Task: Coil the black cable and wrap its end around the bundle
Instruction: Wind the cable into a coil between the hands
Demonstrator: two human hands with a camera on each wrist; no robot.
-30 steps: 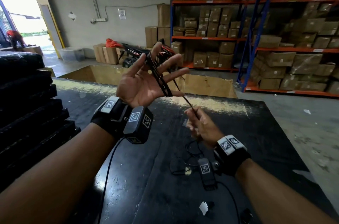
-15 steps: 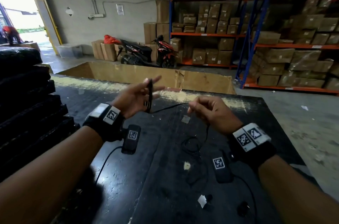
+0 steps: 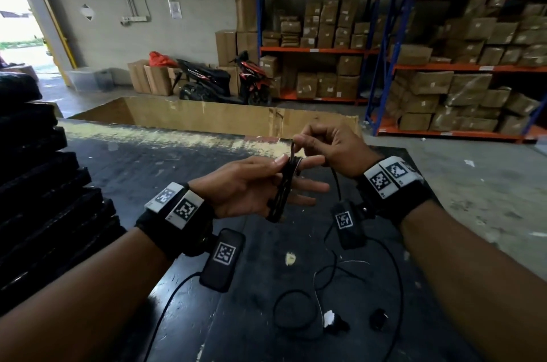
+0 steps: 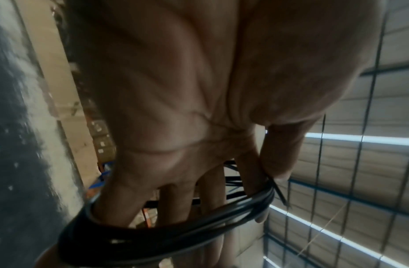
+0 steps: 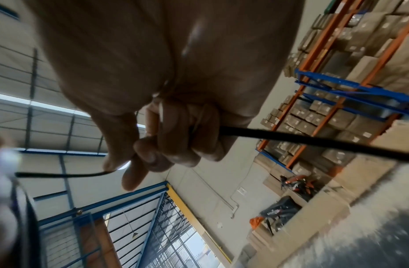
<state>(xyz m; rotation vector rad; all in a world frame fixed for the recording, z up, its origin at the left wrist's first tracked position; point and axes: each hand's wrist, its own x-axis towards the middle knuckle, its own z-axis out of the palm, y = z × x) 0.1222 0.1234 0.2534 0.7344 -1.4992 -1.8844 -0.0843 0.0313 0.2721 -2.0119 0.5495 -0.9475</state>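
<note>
The black cable's coil (image 3: 282, 190) is looped round the straight fingers of my left hand (image 3: 260, 184), held over the black table. In the left wrist view the coil (image 4: 199, 232) crosses the fingers, and the left hand's (image 4: 199, 127) thumb pinches it against the index finger. My right hand (image 3: 305, 142) sits just above the coil's top and pinches the cable between thumb and forefinger. The right wrist view shows the cable (image 5: 313, 141) running through the curled fingers of the right hand (image 5: 167, 141). The free tail (image 3: 336, 184) drops to loose loops (image 3: 296, 311) on the table.
The black table (image 3: 177, 172) has a stack of black mats (image 3: 35, 184) on its left and an open cardboard box (image 3: 207, 115) behind it. A white scrap (image 3: 328, 318) and a small black round piece (image 3: 379, 318) lie near the loose loops. Shelves of cartons (image 3: 444, 80) stand far right.
My left hand came down from a raised, palm-up pose and turned its fingers to the right. My right hand rose from below and moved in to the top of the coil.
</note>
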